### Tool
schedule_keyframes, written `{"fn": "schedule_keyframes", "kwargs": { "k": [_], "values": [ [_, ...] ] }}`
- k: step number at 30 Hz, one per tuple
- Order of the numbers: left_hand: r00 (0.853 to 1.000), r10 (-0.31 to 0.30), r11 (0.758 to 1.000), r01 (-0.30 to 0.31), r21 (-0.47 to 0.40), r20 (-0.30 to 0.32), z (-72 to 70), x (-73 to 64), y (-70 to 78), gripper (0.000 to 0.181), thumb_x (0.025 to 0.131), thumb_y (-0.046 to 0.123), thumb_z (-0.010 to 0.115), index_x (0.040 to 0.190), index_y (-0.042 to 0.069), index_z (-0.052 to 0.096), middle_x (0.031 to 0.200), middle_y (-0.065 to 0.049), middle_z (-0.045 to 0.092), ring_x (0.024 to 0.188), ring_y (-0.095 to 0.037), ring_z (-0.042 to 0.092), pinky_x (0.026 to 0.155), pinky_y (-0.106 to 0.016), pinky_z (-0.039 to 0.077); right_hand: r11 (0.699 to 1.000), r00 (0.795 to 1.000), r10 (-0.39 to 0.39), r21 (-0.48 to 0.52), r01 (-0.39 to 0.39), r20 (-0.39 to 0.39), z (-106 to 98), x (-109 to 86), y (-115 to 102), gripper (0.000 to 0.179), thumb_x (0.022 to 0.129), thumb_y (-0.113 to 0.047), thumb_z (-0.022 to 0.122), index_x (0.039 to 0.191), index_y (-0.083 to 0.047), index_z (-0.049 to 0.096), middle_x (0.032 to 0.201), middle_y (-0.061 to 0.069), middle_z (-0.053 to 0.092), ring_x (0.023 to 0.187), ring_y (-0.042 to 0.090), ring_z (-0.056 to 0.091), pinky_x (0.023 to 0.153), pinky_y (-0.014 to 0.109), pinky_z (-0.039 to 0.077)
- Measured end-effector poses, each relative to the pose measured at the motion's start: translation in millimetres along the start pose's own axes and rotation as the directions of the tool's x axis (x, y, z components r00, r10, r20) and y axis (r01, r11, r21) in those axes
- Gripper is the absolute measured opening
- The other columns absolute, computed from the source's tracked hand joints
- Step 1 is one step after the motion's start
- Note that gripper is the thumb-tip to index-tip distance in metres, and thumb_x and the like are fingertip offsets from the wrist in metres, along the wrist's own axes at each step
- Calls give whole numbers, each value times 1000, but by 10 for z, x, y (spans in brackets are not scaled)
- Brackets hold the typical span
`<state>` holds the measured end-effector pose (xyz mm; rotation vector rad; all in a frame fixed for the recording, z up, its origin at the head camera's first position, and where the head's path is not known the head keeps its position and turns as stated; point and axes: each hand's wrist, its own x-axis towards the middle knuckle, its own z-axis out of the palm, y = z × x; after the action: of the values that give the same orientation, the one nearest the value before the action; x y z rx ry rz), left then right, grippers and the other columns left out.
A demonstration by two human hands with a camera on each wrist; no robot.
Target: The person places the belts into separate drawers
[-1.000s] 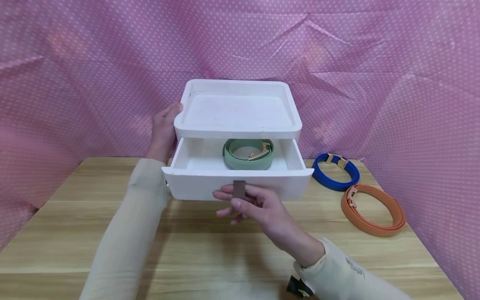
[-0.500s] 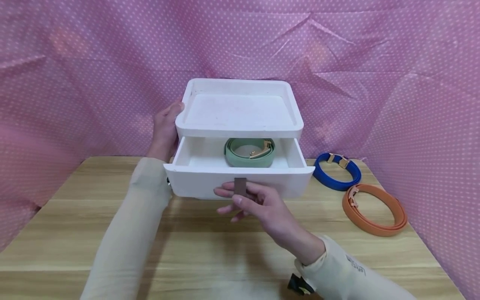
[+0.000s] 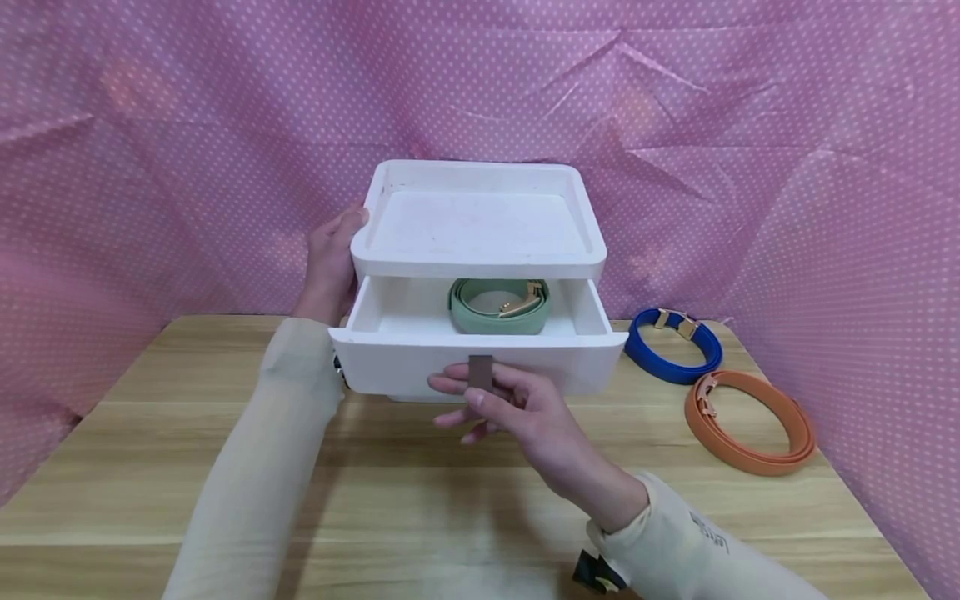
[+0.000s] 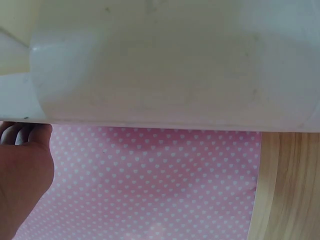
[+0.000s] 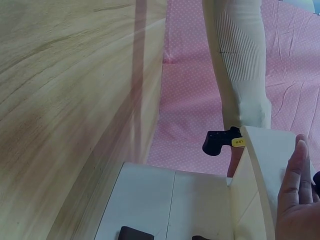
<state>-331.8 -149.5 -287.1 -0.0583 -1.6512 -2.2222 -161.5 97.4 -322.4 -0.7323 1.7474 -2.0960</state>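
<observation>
A white drawer cabinet point(image 3: 480, 221) stands on the table with its top drawer point(image 3: 390, 363) pulled out. Inside that drawer lies a coiled green belt point(image 3: 498, 321) with a gold buckle. My left hand point(image 3: 328, 258) grips the cabinet's left side, thumb at the top rim; in the left wrist view its fingers reach the cabinet's edge. At the drawer front, my right hand point(image 3: 517, 408) holds the brown pull tab point(image 3: 480, 374) between thumb and fingers.
A coiled blue belt point(image 3: 671, 343) and a coiled orange belt point(image 3: 748, 422) lie on the wooden table point(image 3: 420, 517) at the right. Below the open drawer, the right wrist view shows closed white drawer fronts point(image 5: 150, 200). Pink dotted cloth point(image 3: 480, 83) hangs behind.
Over the last second the top drawer has slid in slightly toward the cabinet, my right hand staying on its tab. My left hand keeps its place on the side.
</observation>
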Motion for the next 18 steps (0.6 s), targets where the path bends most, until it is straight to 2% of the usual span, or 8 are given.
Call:
{"fn": "schedule_keyframes", "kwargs": {
  "k": [3,8,18],
  "values": [
    [1000,-3,1000,3,-7,-6,-5,-9,1,36,94,21,64,123,-2,65,131,-12,62,101,-22,66,83,-27,57,1000,1000,-4,-1,4,3,0,0,4,35,103,-13,50,136,0,53,132,13,61,104,34,66,77,37,57],
    [1000,-6,1000,7,-12,3,-11,-18,-2,38,95,20,63,126,-1,62,137,-7,58,113,-22,62,88,-27,55,1000,1000,-13,-2,13,0,5,-5,12,35,104,-13,49,135,1,53,132,13,61,103,34,67,76,36,57],
    [1000,3,1000,-3,-9,-11,-1,-43,5,36,94,20,64,123,-2,65,130,-11,62,102,-21,65,82,-26,57,1000,999,-22,-20,21,-29,24,-6,19,35,105,-18,46,134,0,53,131,10,62,103,33,67,75,36,58]
  ]
}}
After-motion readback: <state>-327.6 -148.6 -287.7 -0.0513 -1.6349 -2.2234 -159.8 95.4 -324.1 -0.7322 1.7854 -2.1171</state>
